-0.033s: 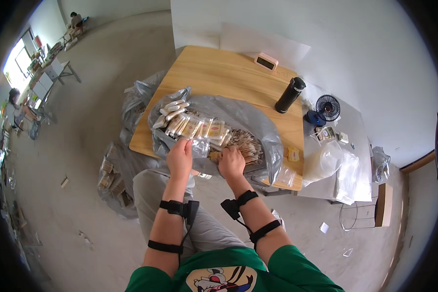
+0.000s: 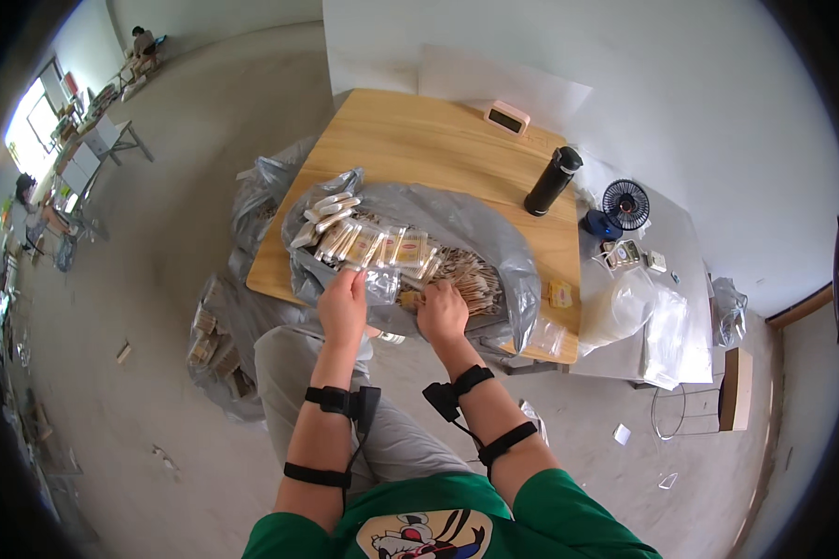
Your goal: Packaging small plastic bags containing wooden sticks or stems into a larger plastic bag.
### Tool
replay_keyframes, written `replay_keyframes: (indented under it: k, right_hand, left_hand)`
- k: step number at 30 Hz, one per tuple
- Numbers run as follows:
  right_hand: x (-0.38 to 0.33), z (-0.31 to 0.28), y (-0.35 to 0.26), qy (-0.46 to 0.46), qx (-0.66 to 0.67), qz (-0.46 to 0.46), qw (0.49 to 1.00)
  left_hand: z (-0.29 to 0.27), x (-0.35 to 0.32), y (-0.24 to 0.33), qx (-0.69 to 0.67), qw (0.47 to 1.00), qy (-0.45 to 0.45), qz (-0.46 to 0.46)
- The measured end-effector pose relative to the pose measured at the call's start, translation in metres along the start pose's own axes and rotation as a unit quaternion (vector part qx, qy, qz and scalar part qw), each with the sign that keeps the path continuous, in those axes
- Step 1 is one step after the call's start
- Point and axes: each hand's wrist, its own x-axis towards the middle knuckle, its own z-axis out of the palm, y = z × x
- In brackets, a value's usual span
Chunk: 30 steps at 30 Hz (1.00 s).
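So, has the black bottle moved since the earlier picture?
No: against the wooden table it stands on, the black bottle shows no shift either way.

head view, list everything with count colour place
table: one, wood-coloured, centre
side table: one, grey, right
bag: one, grey, on table
packets: many, white and yellow, in bag
tan pieces: many, tan, in bag
pouch: one, clear, near packets
clock: one, pink, table's far edge
flask: one, black, table's right
card: one, yellow, table's right edge
fan: one, black and blue, side table
clear bags: several, clear, side table
floor bags: apparently two, grey, left of table
board: one, brown, lower right
people: two, colours unclear, far left
straps: four, black, forearms
shirt: one, green, bottom
trousers: one pair, grey, below bag
left hand: one, bare, by pouch
right hand: one, bare, over bag
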Motion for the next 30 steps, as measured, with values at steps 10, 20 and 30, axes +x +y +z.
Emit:
replay_keyframes:
  k: [10, 20, 30]
  right_hand:
    - [-0.001, -0.024, 0.009, 0.104, 0.165, -0.087, 0.977]
    - [0.001, -0.1, 0.139, 0.194, 0.544, 0.203, 0.791]
    - [0.007, -0.066, 0.258, 0.098, 0.131, 0.367, 0.916]
  left_hand:
    - [0.004, -0.015, 0.008, -0.025, 0.998, -0.032, -0.05]
    - [0.013, -0.019, 0.003, -0.125, 0.982, -0.036, -0.139]
    - [0.034, -0.033, 0.044, -0.222, 0.955, -0.126, -0.149]
